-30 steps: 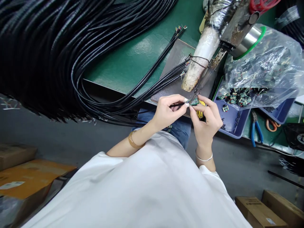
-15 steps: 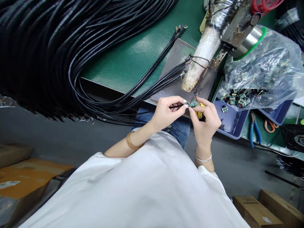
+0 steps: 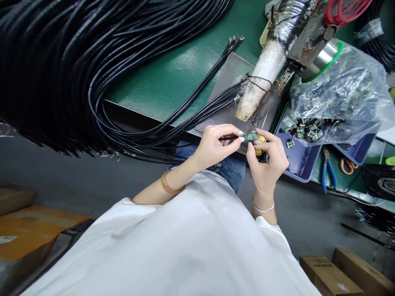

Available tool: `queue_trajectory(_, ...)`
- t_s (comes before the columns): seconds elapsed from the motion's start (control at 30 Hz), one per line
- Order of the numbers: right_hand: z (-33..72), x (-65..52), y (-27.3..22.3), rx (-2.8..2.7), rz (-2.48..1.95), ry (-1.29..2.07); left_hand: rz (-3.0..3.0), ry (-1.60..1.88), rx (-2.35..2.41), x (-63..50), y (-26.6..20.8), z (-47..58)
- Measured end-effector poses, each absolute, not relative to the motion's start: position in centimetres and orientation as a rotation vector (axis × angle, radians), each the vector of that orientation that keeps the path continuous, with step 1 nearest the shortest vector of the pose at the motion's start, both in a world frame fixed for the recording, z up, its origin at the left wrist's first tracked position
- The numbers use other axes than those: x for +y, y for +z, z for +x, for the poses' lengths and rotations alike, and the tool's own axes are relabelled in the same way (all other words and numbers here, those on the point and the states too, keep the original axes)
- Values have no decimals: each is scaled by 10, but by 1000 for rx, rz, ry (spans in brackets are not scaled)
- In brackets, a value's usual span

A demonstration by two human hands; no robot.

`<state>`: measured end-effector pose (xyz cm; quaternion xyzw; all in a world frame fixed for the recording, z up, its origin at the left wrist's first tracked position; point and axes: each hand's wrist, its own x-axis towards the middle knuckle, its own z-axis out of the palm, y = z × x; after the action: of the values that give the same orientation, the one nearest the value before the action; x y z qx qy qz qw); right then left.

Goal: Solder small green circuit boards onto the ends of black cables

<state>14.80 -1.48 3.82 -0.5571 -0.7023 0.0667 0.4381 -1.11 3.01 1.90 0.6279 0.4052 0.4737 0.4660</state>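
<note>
Mid-frame, the left hand (image 3: 216,143) pinches a black cable (image 3: 228,138) at a circuit board (image 3: 251,137), apparently aligning them; the right hand (image 3: 269,158), loosely parted, hold unclear, should next steady the board.

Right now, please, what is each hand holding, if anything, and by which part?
Left hand: a black cable, near its tip; right hand: at the green board, hold unclear.

Green table (image 3: 160,88), black cables (image 3: 105,70), gray board (image 3: 224,114), purple tray (image 3: 293,159)
</note>
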Motion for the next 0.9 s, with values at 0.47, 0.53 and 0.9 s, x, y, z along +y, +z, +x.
queue_trajectory(0.47, 156, -20, 34, -1518, -1446, 266, 1430, 933, 953, 22, 12, -9)
queue_trajectory(0.53, 160, -22, 34, -1395, -1374, 203, 1553, 814, 922, 14, 15, -14)
queue_trajectory(0.9, 216, -142, -48, -989, -1932, 532, 807, 230, 1430, -103, -84, -202)
